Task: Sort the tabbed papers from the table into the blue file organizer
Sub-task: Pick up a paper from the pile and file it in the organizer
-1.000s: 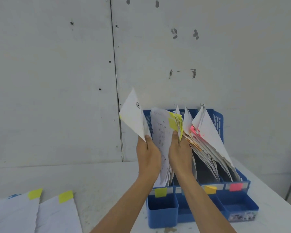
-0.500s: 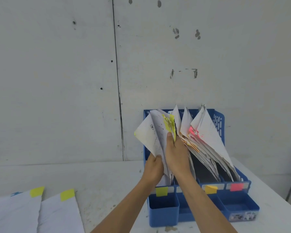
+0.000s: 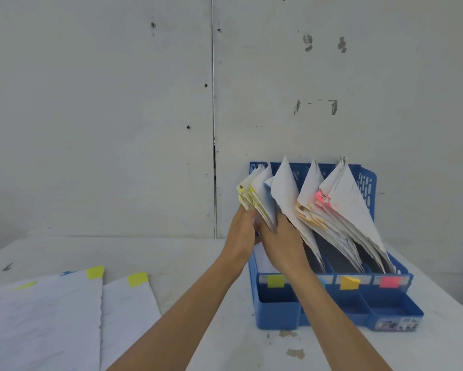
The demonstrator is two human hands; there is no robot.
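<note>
The blue file organizer [image 3: 283, 314] stands on the white table at the right, against the wall. Its slots hold upright sheets, and yellow, orange and pink labels mark its front rail. In the leftmost slot stands the yellow-tabbed bundle [image 3: 257, 195]. My left hand [image 3: 242, 231] and my right hand [image 3: 283, 241] grip that bundle from either side, low down. The orange-tabbed sheets [image 3: 309, 218] and pink-tabbed sheets [image 3: 350, 204] lean to the right in the other slots. Two yellow-tabbed papers [image 3: 128, 309] lie flat at the table's left front.
A grey wall with a vertical seam [image 3: 213, 116] rises right behind the table. The white table [image 3: 184, 258] is bare between the loose papers and the organizer. Its right edge runs just past the organizer. Small front trays of the organizer [image 3: 393, 314] hold little.
The sheet my left hand held up has gone down into the leftmost slot. Both hands have closed in around the yellow-tabbed bundle.
</note>
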